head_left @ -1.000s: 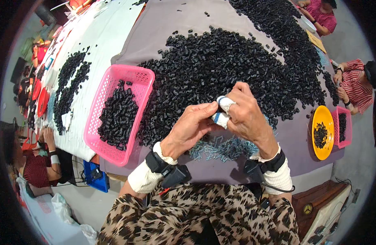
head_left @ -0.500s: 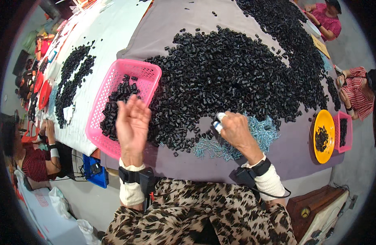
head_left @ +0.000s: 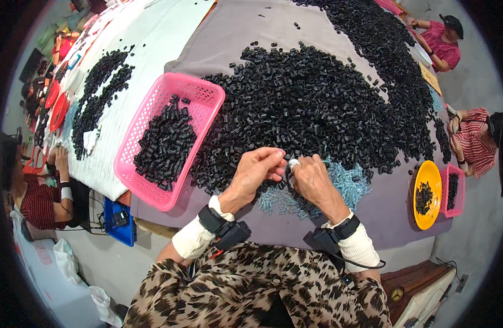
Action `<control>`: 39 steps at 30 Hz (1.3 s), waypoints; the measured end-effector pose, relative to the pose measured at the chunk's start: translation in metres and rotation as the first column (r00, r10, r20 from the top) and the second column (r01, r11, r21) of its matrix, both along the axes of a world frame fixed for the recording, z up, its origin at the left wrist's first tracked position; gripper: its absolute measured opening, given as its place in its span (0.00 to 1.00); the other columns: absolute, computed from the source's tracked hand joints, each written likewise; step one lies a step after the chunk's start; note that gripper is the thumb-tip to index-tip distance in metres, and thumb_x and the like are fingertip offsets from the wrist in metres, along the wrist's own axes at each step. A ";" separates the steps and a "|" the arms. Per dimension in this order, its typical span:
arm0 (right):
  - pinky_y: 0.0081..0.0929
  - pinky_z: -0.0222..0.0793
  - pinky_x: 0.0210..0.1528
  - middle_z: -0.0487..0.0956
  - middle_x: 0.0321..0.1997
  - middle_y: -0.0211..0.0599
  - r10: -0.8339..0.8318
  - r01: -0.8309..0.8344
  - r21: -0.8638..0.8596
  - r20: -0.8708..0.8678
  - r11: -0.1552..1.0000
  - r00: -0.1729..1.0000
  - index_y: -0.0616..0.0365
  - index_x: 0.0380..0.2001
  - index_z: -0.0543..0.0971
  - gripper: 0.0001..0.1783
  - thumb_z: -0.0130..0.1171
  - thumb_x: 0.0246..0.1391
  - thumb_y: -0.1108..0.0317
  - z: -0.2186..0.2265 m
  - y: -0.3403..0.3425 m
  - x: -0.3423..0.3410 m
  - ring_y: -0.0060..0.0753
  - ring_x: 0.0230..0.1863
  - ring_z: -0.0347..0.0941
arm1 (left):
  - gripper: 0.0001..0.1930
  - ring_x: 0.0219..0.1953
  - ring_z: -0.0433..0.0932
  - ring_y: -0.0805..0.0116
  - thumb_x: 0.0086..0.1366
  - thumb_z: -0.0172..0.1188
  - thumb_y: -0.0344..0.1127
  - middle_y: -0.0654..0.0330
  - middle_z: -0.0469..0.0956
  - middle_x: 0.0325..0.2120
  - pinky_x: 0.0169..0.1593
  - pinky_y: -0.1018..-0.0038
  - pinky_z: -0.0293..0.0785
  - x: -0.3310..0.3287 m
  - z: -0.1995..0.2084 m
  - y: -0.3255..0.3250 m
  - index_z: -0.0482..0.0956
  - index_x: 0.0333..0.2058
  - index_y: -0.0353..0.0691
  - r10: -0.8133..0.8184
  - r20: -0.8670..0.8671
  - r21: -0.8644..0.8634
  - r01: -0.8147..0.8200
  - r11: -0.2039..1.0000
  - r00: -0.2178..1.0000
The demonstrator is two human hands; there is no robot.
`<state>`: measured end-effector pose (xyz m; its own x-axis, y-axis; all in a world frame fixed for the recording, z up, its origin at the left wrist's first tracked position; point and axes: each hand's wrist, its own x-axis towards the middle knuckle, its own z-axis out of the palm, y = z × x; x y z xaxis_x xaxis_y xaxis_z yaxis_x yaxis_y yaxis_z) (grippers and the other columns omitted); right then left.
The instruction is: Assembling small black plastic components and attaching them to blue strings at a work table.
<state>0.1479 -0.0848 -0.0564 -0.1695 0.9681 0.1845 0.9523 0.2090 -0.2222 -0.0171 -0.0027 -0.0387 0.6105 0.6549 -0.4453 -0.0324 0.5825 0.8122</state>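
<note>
My left hand point(head_left: 255, 174) is over the near edge of a large heap of small black plastic caps point(head_left: 300, 104). Thumb and forefinger come together in a pinch, and anything between them is too small to make out. Close beside it, fingertips almost meeting those of the left, my right hand point(head_left: 317, 185) has its fingers bent and closed. White wrapping point(head_left: 293, 163) covers one of its fingertips; what it grips is hidden. Under and around the right hand spreads a pile of small translucent blue pieces point(head_left: 350, 185). Left of my hands stands a pink perforated basket point(head_left: 199, 147) partly filled with black caps.
A yellow plate point(head_left: 434, 210) and a small pink basket point(head_left: 456, 205), both holding black pieces, are at the right table edge. Black caps point(head_left: 93, 117) lie on the white cloth at left. Other people sit around the table. A blue crate point(head_left: 120, 238) stands below its left edge.
My left hand has moved from over the pink basket, where it was spread open, rightward to beside my right hand, its fingers now pinched. The right hand has stayed near the blue pieces.
</note>
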 end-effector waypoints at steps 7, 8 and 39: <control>0.37 0.62 0.39 0.74 0.28 0.45 0.123 -0.070 0.173 -0.319 0.982 0.940 0.62 0.27 0.71 0.11 0.61 0.36 0.77 0.036 0.001 0.015 0.48 0.34 0.70 | 0.13 0.30 0.76 0.76 0.67 0.54 0.38 0.61 0.78 0.31 0.34 0.80 0.76 0.010 0.000 0.001 0.76 0.42 0.33 -0.177 0.001 0.066 0.177 0.982 0.984; 0.39 0.63 0.37 0.73 0.25 0.45 0.155 -0.096 0.183 -0.338 0.978 0.928 0.62 0.26 0.72 0.10 0.60 0.37 0.76 0.050 0.007 0.016 0.48 0.31 0.69 | 0.13 0.30 0.77 0.76 0.68 0.54 0.38 0.61 0.78 0.31 0.34 0.80 0.76 0.013 0.001 0.004 0.77 0.41 0.33 -0.278 0.073 0.085 0.271 0.959 0.958; 0.29 0.67 0.24 0.75 0.21 0.45 -0.180 0.159 -0.097 -0.713 0.983 0.678 0.65 0.24 0.75 0.06 0.61 0.42 0.75 0.067 0.001 0.011 0.38 0.22 0.74 | 0.12 0.33 0.79 0.73 0.64 0.56 0.27 0.57 0.80 0.32 0.42 0.78 0.76 0.007 0.015 -0.003 0.76 0.45 0.30 -0.121 0.144 0.120 0.104 0.987 0.982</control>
